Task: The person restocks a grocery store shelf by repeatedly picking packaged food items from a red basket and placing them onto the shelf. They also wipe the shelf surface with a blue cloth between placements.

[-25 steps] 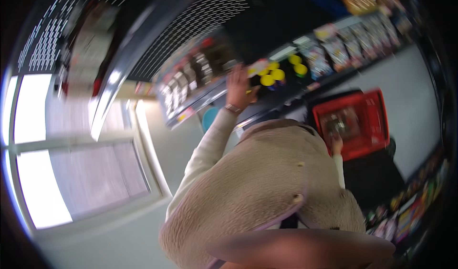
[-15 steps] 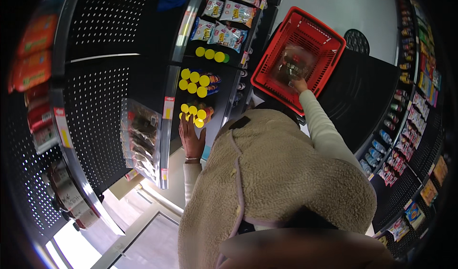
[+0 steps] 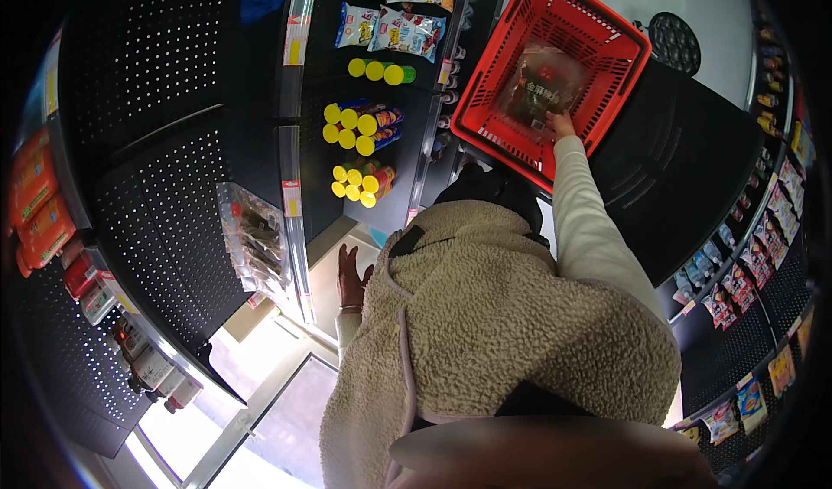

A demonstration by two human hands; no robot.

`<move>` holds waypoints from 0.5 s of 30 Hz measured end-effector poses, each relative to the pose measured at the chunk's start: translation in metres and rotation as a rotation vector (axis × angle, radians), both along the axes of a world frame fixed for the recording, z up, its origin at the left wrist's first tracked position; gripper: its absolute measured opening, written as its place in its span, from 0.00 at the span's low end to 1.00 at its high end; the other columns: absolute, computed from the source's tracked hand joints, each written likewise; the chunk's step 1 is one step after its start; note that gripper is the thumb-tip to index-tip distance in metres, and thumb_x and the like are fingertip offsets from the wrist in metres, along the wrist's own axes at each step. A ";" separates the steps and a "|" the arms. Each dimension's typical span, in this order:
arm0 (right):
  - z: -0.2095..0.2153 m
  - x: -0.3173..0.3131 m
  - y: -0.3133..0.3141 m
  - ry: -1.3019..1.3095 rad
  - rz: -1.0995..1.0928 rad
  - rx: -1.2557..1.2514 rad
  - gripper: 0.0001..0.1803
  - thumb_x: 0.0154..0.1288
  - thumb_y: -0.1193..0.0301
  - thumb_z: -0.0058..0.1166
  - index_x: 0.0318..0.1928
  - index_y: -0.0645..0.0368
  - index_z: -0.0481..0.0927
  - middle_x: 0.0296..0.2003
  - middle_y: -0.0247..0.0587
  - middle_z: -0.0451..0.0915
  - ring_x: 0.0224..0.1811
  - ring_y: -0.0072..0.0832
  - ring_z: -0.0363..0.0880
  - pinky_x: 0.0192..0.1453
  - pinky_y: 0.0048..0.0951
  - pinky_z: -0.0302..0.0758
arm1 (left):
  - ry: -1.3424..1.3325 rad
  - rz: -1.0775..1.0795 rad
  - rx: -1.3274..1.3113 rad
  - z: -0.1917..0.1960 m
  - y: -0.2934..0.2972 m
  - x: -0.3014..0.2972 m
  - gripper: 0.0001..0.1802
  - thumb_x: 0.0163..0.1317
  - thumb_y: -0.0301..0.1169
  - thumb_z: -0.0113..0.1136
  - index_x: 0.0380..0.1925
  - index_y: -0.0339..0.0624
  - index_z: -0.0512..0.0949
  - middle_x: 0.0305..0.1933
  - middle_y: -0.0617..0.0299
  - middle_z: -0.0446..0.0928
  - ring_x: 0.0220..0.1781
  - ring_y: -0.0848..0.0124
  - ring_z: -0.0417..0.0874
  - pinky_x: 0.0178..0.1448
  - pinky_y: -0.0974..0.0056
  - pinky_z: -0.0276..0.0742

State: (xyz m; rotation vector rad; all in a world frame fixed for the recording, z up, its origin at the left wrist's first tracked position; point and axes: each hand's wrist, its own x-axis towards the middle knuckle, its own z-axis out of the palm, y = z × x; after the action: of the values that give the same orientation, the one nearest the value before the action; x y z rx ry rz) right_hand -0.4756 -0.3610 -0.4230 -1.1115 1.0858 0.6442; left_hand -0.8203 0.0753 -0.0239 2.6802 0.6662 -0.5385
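Observation:
Inside the red shopping basket (image 3: 479,131) lies a clear plastic bag with dark contents (image 3: 539,88). My right hand (image 3: 561,127) reaches over the basket's near side, its fingers closed on the bag's lower corner. On the left, my left hand (image 3: 352,281) is open with fingers stretched upward and nothing in it. It is apart from the closest group of yellow-capped snack tubes (image 3: 353,177), which lie on the shelf just beyond it. Left of that hand, several similar clear bags (image 3: 253,237) stand on a black perforated shelf.
More yellow-capped tubes (image 3: 364,129) and green tubes (image 3: 381,71) lie farther along the shelf, with snack bags (image 3: 407,34) behind them. A black surface (image 3: 663,168) is right of the basket. Shelves with hanging packets (image 3: 741,281) line the right side. Bottles (image 3: 152,363) stand at lower left.
My left hand has drawn back from the yellow-capped tubes toward me. My right hand stays at the bag, which lies in the basket as before. The whole view has shifted slightly.

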 end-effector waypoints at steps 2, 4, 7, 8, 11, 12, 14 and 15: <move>-0.018 -0.003 -0.001 -0.011 -0.015 -0.020 0.35 0.66 0.72 0.59 0.70 0.63 0.60 0.56 0.52 0.76 0.53 0.42 0.78 0.37 0.44 0.81 | 0.048 0.000 0.018 -0.012 0.009 -0.022 0.34 0.58 0.25 0.67 0.66 0.47 0.69 0.75 0.48 0.58 0.74 0.51 0.65 0.68 0.54 0.72; -0.046 -0.004 0.000 -0.040 0.107 -0.111 0.29 0.67 0.71 0.58 0.66 0.65 0.67 0.50 0.51 0.80 0.49 0.41 0.80 0.37 0.41 0.80 | 0.125 -0.016 0.064 -0.019 0.019 -0.038 0.35 0.57 0.24 0.68 0.66 0.47 0.69 0.75 0.49 0.59 0.74 0.51 0.66 0.68 0.55 0.72; -0.084 -0.010 -0.004 -0.061 0.510 -0.398 0.18 0.68 0.70 0.57 0.54 0.68 0.79 0.37 0.47 0.85 0.34 0.35 0.83 0.39 0.38 0.78 | 0.088 -0.093 0.097 -0.035 0.026 -0.048 0.35 0.55 0.24 0.69 0.65 0.46 0.70 0.74 0.49 0.61 0.73 0.52 0.67 0.69 0.55 0.72; -0.094 -0.013 0.000 -0.124 0.508 -0.379 0.19 0.68 0.69 0.58 0.54 0.69 0.79 0.38 0.48 0.85 0.35 0.35 0.83 0.39 0.38 0.78 | 0.082 -0.121 0.106 -0.039 0.027 -0.049 0.35 0.55 0.24 0.69 0.65 0.46 0.70 0.74 0.49 0.61 0.73 0.52 0.67 0.69 0.55 0.72; -0.108 -0.010 0.015 -0.178 0.453 -0.386 0.20 0.67 0.68 0.60 0.54 0.70 0.79 0.42 0.49 0.85 0.37 0.34 0.84 0.38 0.36 0.79 | 0.065 -0.198 0.115 -0.047 0.028 -0.040 0.35 0.55 0.24 0.69 0.64 0.46 0.70 0.74 0.49 0.61 0.73 0.51 0.67 0.69 0.55 0.72; -0.107 -0.008 0.022 -0.236 0.341 -0.329 0.20 0.67 0.68 0.60 0.55 0.69 0.79 0.44 0.49 0.85 0.38 0.34 0.84 0.40 0.35 0.79 | 0.050 -0.198 0.107 -0.048 0.027 -0.036 0.34 0.55 0.24 0.69 0.64 0.46 0.70 0.74 0.48 0.62 0.73 0.51 0.67 0.69 0.55 0.72; -0.097 -0.001 0.036 -0.162 0.152 -0.332 0.21 0.67 0.68 0.60 0.56 0.68 0.78 0.46 0.49 0.84 0.39 0.34 0.84 0.43 0.35 0.80 | 0.012 -0.170 0.066 -0.047 0.026 -0.025 0.34 0.55 0.24 0.69 0.64 0.46 0.71 0.74 0.48 0.62 0.73 0.51 0.67 0.69 0.54 0.72; -0.089 0.006 0.043 -0.197 0.089 -0.232 0.21 0.67 0.68 0.60 0.56 0.67 0.78 0.46 0.49 0.84 0.39 0.35 0.84 0.44 0.35 0.81 | -0.017 -0.134 0.024 -0.046 0.024 -0.020 0.34 0.55 0.24 0.69 0.64 0.45 0.71 0.74 0.48 0.62 0.73 0.50 0.67 0.69 0.54 0.71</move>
State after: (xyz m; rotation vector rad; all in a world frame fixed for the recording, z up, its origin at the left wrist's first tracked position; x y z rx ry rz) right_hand -0.4694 -0.3184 -0.5117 -1.3996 0.9608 0.4744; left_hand -0.8400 0.0995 -0.0699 2.7627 0.4941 -0.5442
